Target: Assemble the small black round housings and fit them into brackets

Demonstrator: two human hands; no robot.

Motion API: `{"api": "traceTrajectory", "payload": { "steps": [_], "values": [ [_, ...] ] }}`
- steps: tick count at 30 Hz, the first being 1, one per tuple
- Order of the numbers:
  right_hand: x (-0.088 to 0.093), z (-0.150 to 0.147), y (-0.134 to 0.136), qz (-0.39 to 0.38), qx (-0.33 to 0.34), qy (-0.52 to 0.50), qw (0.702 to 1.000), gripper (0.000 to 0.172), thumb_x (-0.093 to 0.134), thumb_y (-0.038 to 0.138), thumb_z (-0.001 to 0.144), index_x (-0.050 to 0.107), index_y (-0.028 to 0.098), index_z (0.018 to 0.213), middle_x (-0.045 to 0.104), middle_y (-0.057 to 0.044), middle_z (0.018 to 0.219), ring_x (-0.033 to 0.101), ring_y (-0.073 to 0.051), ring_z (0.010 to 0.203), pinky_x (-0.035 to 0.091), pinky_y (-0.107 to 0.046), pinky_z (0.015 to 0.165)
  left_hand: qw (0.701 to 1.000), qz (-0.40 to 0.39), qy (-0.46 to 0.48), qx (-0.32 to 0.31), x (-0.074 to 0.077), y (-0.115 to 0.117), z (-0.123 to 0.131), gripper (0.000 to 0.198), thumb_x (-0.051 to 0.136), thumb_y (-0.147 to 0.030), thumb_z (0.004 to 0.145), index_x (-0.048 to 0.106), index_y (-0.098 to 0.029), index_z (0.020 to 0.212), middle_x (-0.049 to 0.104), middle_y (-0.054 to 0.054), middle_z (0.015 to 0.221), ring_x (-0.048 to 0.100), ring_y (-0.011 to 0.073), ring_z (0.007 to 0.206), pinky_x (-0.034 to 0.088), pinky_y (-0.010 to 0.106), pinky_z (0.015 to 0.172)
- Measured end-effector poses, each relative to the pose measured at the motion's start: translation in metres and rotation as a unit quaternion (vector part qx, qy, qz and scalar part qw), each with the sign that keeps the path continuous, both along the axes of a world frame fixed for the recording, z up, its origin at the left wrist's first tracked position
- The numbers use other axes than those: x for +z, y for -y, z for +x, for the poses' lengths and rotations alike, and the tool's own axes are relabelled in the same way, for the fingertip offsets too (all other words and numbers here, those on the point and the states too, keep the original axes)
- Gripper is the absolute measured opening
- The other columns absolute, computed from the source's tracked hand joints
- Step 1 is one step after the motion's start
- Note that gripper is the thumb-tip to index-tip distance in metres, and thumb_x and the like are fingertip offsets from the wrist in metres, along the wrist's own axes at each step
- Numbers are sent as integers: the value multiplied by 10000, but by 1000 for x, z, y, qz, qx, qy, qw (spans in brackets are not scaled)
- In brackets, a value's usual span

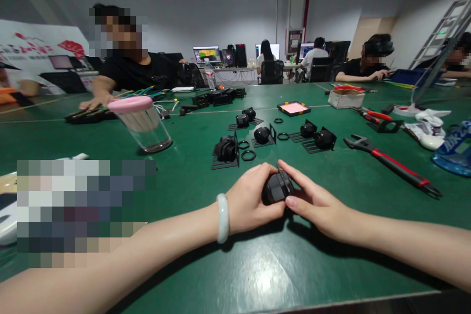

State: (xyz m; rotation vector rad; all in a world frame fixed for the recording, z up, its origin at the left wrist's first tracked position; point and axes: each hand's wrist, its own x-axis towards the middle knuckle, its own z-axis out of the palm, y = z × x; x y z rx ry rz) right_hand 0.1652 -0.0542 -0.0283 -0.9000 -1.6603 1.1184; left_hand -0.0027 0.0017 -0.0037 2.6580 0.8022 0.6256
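Note:
Both my hands hold one black plastic fitting [278,187] just above the green table. My left hand [249,198], with a pale bangle at the wrist, wraps round its left side. The fingers and thumb of my right hand [319,204] press on its right side, where a flat edge shows. Part of the fitting is hidden by my fingers. Beyond my hands lie similar black fittings on slotted brackets, among them a near-left one [225,149], a middle one [262,135] and a right one [324,139]. Loose black ring nuts [248,155] lie flat between them.
An adjustable wrench [395,166] with red-black handle lies at right, near a blue-tinted bottle [454,152]. A pink-lidded clear jar [147,130] stands at left. Farther back are a pink-lined tray [294,108], a small box [346,98] and a co-worker's hand [96,103] among cables.

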Motion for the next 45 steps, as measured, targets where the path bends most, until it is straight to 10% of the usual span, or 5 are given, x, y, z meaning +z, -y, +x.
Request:
{"api": "traceTrajectory", "payload": {
  "steps": [7,34,39,45],
  "values": [
    [-8,-2,-4,-40,19,-38,998,651,558,333,749,230,238,1303,341,-78,1259,380,-183,1133,315,-332,959,996,-61,-32,-50,-4,-3,-1,390,486,-367,735,366,-154,1039,528,70,924,533,191,779,443,303,675],
    [-7,-3,-1,66,-21,62,996,606,508,328,786,223,255,1316,348,-64,1266,294,-196,1194,224,-367,1009,997,-45,-40,-58,-6,-6,-1,318,510,-342,702,408,-166,946,508,31,812,510,172,695,435,277,610],
    [-5,-4,-8,-28,-37,-80,996,504,480,357,800,317,279,1270,362,-33,1297,340,-192,1178,275,-371,987,997,-58,24,-36,-1,-5,-1,426,503,-389,724,371,-155,1054,522,64,933,515,185,799,433,301,695],
    [6,1,-16,-226,-7,-306,925,383,348,394,848,344,264,1208,586,-69,1002,624,-179,712,505,-366,657,991,15,98,-87,4,-1,-6,442,367,-416,786,390,-134,1127,459,108,1053,424,225,973,357,382,863]
  ]
}}
